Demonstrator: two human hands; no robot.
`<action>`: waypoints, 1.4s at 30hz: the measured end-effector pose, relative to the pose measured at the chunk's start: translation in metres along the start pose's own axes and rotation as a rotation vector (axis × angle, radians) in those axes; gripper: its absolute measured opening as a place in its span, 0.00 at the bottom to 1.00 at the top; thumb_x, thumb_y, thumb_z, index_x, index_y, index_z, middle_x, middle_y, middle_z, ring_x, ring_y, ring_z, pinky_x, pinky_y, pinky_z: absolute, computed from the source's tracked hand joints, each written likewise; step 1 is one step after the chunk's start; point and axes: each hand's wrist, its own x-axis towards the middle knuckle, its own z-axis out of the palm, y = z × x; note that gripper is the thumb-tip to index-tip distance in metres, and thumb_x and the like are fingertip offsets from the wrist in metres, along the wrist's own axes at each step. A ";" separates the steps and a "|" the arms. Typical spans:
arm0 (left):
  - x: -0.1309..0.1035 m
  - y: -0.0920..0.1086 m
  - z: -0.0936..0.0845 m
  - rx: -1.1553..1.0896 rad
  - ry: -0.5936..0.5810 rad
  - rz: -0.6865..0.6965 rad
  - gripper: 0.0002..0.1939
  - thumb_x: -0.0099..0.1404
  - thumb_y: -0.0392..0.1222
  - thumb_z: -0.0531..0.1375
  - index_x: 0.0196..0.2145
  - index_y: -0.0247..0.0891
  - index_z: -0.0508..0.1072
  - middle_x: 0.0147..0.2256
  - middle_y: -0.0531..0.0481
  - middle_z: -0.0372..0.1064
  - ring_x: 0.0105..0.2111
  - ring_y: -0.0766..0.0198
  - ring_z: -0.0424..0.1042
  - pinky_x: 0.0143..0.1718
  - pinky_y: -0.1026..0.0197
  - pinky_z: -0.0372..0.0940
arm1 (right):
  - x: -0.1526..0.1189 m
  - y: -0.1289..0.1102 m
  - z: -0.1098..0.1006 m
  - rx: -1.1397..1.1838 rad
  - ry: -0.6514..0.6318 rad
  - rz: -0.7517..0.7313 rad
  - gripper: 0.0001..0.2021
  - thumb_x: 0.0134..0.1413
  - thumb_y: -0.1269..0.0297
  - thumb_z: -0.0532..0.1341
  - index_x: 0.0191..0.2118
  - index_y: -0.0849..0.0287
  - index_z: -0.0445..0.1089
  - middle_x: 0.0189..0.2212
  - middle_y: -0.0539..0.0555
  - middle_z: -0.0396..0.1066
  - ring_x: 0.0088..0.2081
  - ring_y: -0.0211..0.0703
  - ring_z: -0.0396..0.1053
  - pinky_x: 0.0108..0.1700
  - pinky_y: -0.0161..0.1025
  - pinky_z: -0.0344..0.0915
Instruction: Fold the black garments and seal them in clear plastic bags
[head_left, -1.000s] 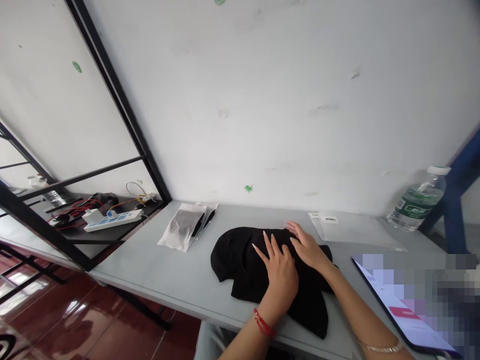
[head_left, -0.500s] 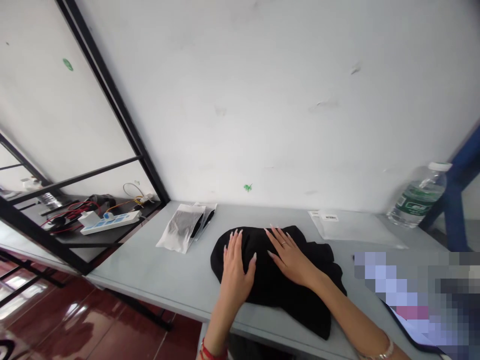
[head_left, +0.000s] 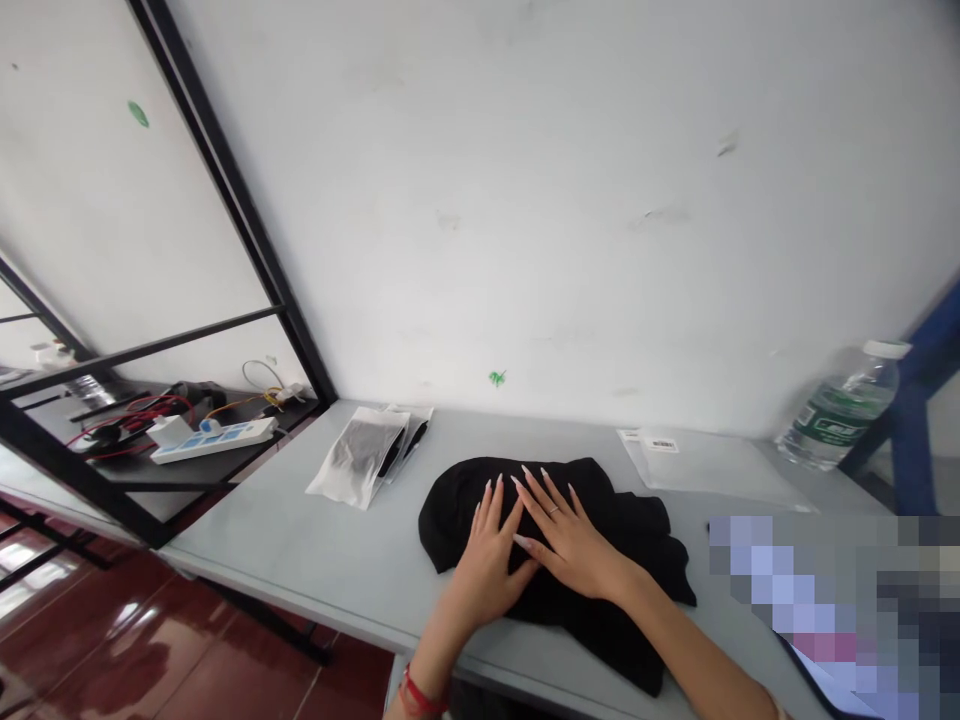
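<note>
A piece of black cloth (head_left: pixel 450 510), apparently a garment with a wavy right edge, lies spread on the grey table. Flat on its middle rests my left hand (head_left: pixel 495 560), fingers stretched out. My right hand (head_left: pixel 566 535), with a ring on one finger, also lies on the fabric with fingers spread. The thumbs and fingertips of both hands come close together and partly overlap in view. Neither hand grips the cloth. Some of the fabric is hidden under my palms and right forearm.
Translucent bags with black contents (head_left: pixel 364 455) lie at the back left. A clear bag with a label (head_left: pixel 712 465) lies at the back right, near a water bottle (head_left: pixel 840 405). At the right is a partly blurred screen device (head_left: pixel 814 675). A power strip (head_left: pixel 217 440) sits beyond the black frame.
My left hand has slid right across the cloth, and my right hand a little left, so they now meet. The cloth stays nearly in place. The view has shifted slightly.
</note>
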 end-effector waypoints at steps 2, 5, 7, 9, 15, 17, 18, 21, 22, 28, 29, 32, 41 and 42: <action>-0.006 -0.007 -0.006 -0.082 0.030 -0.046 0.40 0.59 0.39 0.61 0.67 0.40 0.51 0.69 0.39 0.37 0.68 0.49 0.41 0.64 0.45 0.53 | 0.000 0.000 -0.001 0.003 -0.030 0.015 0.35 0.65 0.42 0.42 0.69 0.47 0.26 0.70 0.52 0.25 0.70 0.56 0.26 0.65 0.67 0.38; -0.012 -0.013 -0.006 -0.088 0.083 -0.124 0.47 0.58 0.46 0.63 0.68 0.37 0.45 0.68 0.37 0.41 0.68 0.46 0.39 0.65 0.39 0.47 | 0.001 -0.002 -0.001 -0.010 -0.043 0.032 0.36 0.64 0.41 0.42 0.69 0.48 0.25 0.70 0.53 0.24 0.70 0.56 0.25 0.65 0.68 0.35; -0.015 -0.012 0.001 -0.053 0.068 -0.145 0.51 0.57 0.51 0.64 0.68 0.34 0.41 0.68 0.35 0.42 0.68 0.43 0.36 0.65 0.34 0.41 | 0.000 -0.003 -0.003 -0.007 -0.056 0.050 0.37 0.64 0.42 0.43 0.69 0.49 0.22 0.70 0.53 0.23 0.70 0.56 0.24 0.65 0.68 0.34; -0.016 -0.010 0.009 -0.039 0.055 -0.144 0.48 0.60 0.49 0.61 0.68 0.33 0.39 0.67 0.35 0.43 0.68 0.43 0.36 0.65 0.33 0.40 | -0.001 -0.003 -0.006 0.015 -0.073 0.058 0.39 0.64 0.42 0.45 0.68 0.49 0.18 0.70 0.54 0.23 0.70 0.55 0.25 0.65 0.68 0.34; -0.012 -0.005 0.026 -0.076 0.171 -0.143 0.41 0.64 0.42 0.55 0.68 0.35 0.40 0.67 0.38 0.47 0.68 0.45 0.38 0.65 0.34 0.41 | -0.007 0.009 -0.026 0.089 -0.191 0.109 0.47 0.59 0.38 0.49 0.68 0.54 0.18 0.70 0.58 0.18 0.70 0.51 0.22 0.67 0.63 0.26; -0.008 -0.002 0.030 -0.116 0.211 -0.160 0.39 0.64 0.44 0.57 0.68 0.36 0.44 0.66 0.38 0.49 0.68 0.44 0.41 0.65 0.33 0.42 | -0.009 0.014 -0.030 0.130 -0.268 0.082 0.50 0.55 0.35 0.51 0.68 0.55 0.19 0.70 0.58 0.17 0.69 0.50 0.19 0.67 0.60 0.24; -0.005 0.000 0.031 -0.143 0.233 -0.166 0.38 0.65 0.44 0.57 0.68 0.37 0.46 0.66 0.39 0.50 0.67 0.44 0.43 0.65 0.34 0.44 | -0.009 0.016 -0.032 0.147 -0.296 0.064 0.54 0.52 0.34 0.54 0.68 0.56 0.18 0.70 0.58 0.16 0.69 0.51 0.18 0.67 0.59 0.23; 0.003 0.004 0.033 -0.242 0.307 -0.140 0.34 0.65 0.38 0.55 0.66 0.40 0.50 0.65 0.41 0.52 0.66 0.49 0.49 0.64 0.40 0.51 | -0.010 0.019 -0.033 0.178 -0.325 0.048 0.64 0.43 0.33 0.61 0.67 0.59 0.16 0.69 0.61 0.15 0.69 0.53 0.16 0.67 0.58 0.21; 0.006 0.005 0.031 -0.278 0.330 -0.117 0.34 0.64 0.34 0.55 0.66 0.41 0.51 0.65 0.42 0.53 0.66 0.51 0.51 0.64 0.42 0.54 | -0.010 0.020 -0.034 0.198 -0.319 0.050 0.64 0.42 0.33 0.62 0.68 0.60 0.16 0.69 0.62 0.16 0.69 0.54 0.17 0.67 0.58 0.22; 0.037 -0.011 -0.022 -0.384 0.240 0.046 0.37 0.56 0.25 0.56 0.63 0.42 0.58 0.59 0.45 0.65 0.59 0.54 0.64 0.61 0.47 0.59 | -0.011 0.038 -0.044 0.348 0.080 0.158 0.42 0.57 0.39 0.53 0.70 0.53 0.38 0.69 0.58 0.46 0.68 0.51 0.47 0.66 0.53 0.49; 0.046 -0.014 -0.034 -0.375 0.165 0.092 0.38 0.55 0.25 0.56 0.63 0.43 0.58 0.57 0.46 0.67 0.57 0.54 0.67 0.59 0.48 0.62 | -0.011 0.043 -0.044 0.333 0.169 0.185 0.40 0.59 0.41 0.53 0.70 0.51 0.38 0.69 0.58 0.47 0.67 0.51 0.48 0.65 0.53 0.51; 0.075 -0.016 -0.059 -0.270 -0.041 0.283 0.41 0.54 0.25 0.54 0.64 0.48 0.55 0.58 0.50 0.66 0.54 0.57 0.69 0.56 0.52 0.65 | -0.009 0.056 -0.041 0.180 0.363 0.193 0.43 0.59 0.49 0.57 0.70 0.50 0.31 0.70 0.59 0.39 0.69 0.53 0.41 0.66 0.56 0.50; 0.083 0.008 -0.042 0.161 -0.136 0.672 0.43 0.60 0.37 0.58 0.68 0.41 0.42 0.67 0.41 0.46 0.66 0.53 0.52 0.66 0.41 0.46 | -0.005 0.065 -0.035 -0.171 0.434 0.101 0.44 0.46 0.73 0.66 0.67 0.49 0.47 0.71 0.60 0.36 0.70 0.59 0.31 0.67 0.61 0.43; 0.076 0.008 -0.038 0.161 -0.096 0.651 0.45 0.61 0.41 0.59 0.69 0.39 0.39 0.67 0.38 0.45 0.66 0.52 0.50 0.66 0.41 0.46 | -0.005 0.064 -0.035 -0.173 0.434 0.087 0.42 0.45 0.75 0.66 0.66 0.49 0.51 0.71 0.60 0.36 0.70 0.59 0.31 0.66 0.61 0.44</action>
